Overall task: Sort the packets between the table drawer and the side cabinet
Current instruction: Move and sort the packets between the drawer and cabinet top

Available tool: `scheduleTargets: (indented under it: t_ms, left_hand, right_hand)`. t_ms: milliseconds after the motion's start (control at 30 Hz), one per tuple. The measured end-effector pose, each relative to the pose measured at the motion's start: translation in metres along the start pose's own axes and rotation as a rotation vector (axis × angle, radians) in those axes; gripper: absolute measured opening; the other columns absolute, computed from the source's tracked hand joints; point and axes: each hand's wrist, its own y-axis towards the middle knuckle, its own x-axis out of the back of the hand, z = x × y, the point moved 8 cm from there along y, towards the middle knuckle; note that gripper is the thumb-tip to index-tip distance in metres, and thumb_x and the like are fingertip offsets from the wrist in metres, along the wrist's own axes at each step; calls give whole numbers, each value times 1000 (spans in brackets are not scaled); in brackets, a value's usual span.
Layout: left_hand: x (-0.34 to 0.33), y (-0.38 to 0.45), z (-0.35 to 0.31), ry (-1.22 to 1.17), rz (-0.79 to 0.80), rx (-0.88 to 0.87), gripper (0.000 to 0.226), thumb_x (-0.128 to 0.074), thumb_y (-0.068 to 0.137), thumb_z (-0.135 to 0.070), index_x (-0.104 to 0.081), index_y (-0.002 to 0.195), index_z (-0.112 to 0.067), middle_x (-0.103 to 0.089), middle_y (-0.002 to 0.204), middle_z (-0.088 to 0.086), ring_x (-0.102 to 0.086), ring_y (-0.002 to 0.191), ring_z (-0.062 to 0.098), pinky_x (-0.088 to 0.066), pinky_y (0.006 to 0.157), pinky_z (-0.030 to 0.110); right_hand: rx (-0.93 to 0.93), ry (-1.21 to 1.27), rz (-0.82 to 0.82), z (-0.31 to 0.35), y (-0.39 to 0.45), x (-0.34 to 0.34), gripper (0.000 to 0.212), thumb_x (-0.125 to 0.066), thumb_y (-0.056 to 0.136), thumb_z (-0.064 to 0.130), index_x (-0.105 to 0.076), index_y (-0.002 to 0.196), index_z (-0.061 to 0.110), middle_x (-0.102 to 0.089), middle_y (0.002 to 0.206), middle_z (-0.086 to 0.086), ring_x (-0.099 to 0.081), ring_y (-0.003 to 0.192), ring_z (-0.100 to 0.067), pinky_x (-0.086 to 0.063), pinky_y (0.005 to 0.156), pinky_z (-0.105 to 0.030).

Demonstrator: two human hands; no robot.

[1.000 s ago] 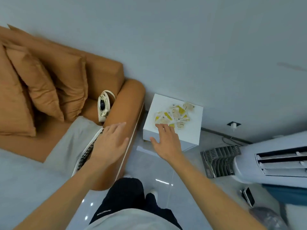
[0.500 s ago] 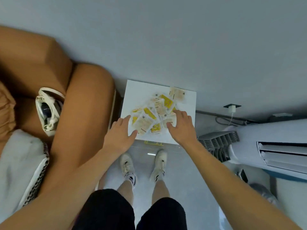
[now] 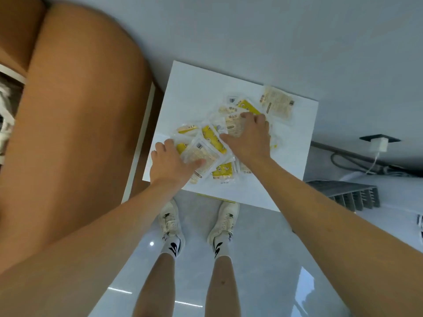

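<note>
White side cabinet (image 3: pixel 194 92) top: heap of yellow-and-clear packets (image 3: pixel 214 138), one packet (image 3: pixel 278 105) apart.

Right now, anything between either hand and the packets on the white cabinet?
Nothing visible. The left hand and the right hand both rest directly on the packets heaped on the white cabinet. One packet lies apart at the far right, untouched and unblocked.

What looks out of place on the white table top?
The packets lie in a loose overlapping heap at mixed angles, not stacked. One beige packet sits apart near the far right corner. Both the left hand and the right hand rest on the heap. Nothing looks torn or spilled.
</note>
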Motion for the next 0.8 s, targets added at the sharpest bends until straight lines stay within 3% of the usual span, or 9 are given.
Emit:
scheduleTargets:
  t_ms: [133,267,333,433,500,567,667,733,800]
  left_hand:
    - [-3,5,-7,-103,5,41,103,-85,65,-62,-33,140,-13,-44,131,8,-52,119,31,-49,86,42]
    - [0,3,-3,-273,-28,81,84,-88,71,-46,-39,133,-15,-53,123,6,-57,111,28,-49,83,38]
    - [2,2,0,-362,-41,107,74,-88,75,-40,-42,128,-18,-59,118,1,-59,106,25,-51,80,36]
    - [6,-2,7,-514,-79,148,61,-83,82,-31,-47,129,-17,-62,108,-4,-63,96,19,-47,64,18]
    - [9,-5,9,-576,-112,148,54,-81,84,-27,-49,127,-17,-66,109,-2,-67,95,17,-49,61,14]
    - [8,-5,9,-598,-112,139,51,-81,85,-27,-50,125,-19,-68,112,-2,-68,96,17,-55,67,20]
    - [5,-1,10,-650,-103,127,49,-83,83,-25,-49,119,-25,-65,117,0,-68,102,17,-62,80,33]
    - [8,1,10,-668,-123,123,49,-84,82,-24,-49,116,-26,-60,121,3,-66,103,18,-61,83,36]
    - [9,3,14,-685,-132,133,49,-84,81,-24,-48,114,-27,-60,121,4,-66,101,17,-62,81,36]
  right_hand:
    - [-4,2,-45,8,-3,-4,102,-86,69,53,-33,148,17,-39,140,-13,-41,126,-34,-41,98,-42]
    - [-16,191,-50,5,-4,-8,98,-91,70,33,-31,147,20,-45,141,-10,-50,125,-30,-48,95,-41]
    - [-58,331,-17,1,-1,-9,81,-90,70,26,-41,135,21,-57,130,-5,-61,114,-24,-55,87,-40]
    - [-66,329,51,3,2,-11,34,-85,77,21,-61,101,15,-66,93,1,-66,86,-21,-56,69,-36]
    - [-48,317,68,9,2,-12,24,-82,80,22,-66,92,10,-68,85,-2,-66,80,-24,-56,65,-37]
    - [-51,310,78,10,4,-14,24,-79,82,24,-69,96,8,-70,89,-9,-68,82,-28,-58,70,-44]
    - [-77,380,106,11,5,-17,23,-75,88,24,-70,107,12,-72,98,-3,-69,91,-23,-59,82,-47]
    - [-108,393,105,10,2,-11,38,-69,94,26,-62,129,11,-66,125,-6,-61,115,-24,-50,102,-40]
    - [-154,396,56,2,0,1,50,-60,101,25,-45,146,6,-54,138,-7,-48,130,-24,-35,98,-25]
